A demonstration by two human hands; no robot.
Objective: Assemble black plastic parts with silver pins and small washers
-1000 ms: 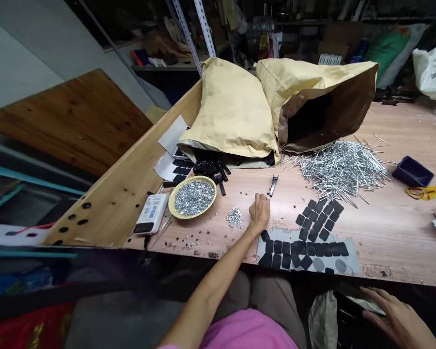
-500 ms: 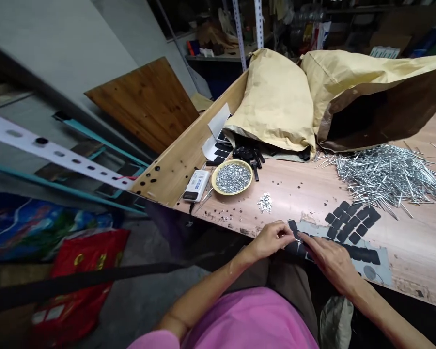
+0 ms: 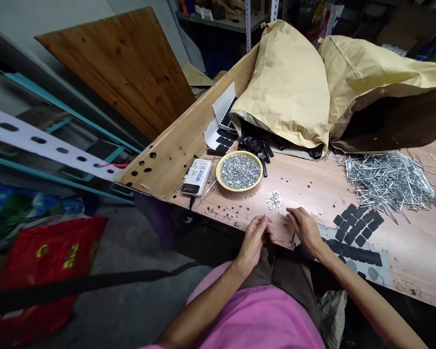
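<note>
My left hand is closed in a pinch at the table's front edge, with the tip of a thin metal rod showing above the fingers. The rest of the rod is hidden. Off to its right, my right hand hovers over the tabletop with its fingers stretched to the left and partly bent; nothing can be seen in them. Its fingertips lie near a small heap of metal washers, apart from them. Black rounded pads lie in a row on a grey sheet beside the right forearm.
A yellow bowl full of small metal pieces stands behind the washers, beside a white device. Metal rods lie piled at right, near more black pads. Two paper sacks fill the back. A wooden board edges the left.
My hands have come apart. The left moved slightly left and down, the right moved left and up from the pads toward the washers. The view has shifted too.
</note>
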